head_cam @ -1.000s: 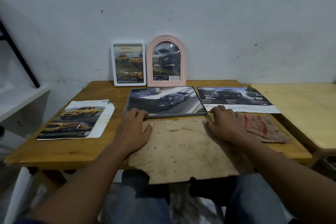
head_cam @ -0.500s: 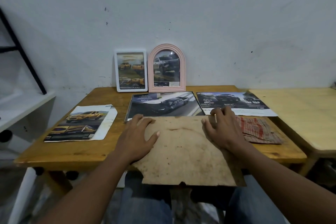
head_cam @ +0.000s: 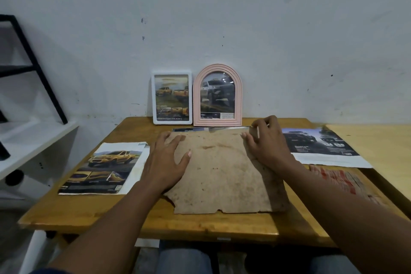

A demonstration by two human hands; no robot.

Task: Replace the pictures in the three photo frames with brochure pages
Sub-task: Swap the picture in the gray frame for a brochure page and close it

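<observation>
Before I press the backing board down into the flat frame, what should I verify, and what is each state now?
1. Backing board fully over flat frame: not ok, far strip uncovered.
2. Left hand flat on board: ok.
3. Right hand grips board's far right corner: ok.
4. Brochure page straight underneath: cannot tell, mostly hidden.
5. White frame and pink frame filled, upright: ok.

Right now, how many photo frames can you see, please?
3: white frame and pink arched frame stand against the wall; third frame lies mostly under the backing board.
</observation>
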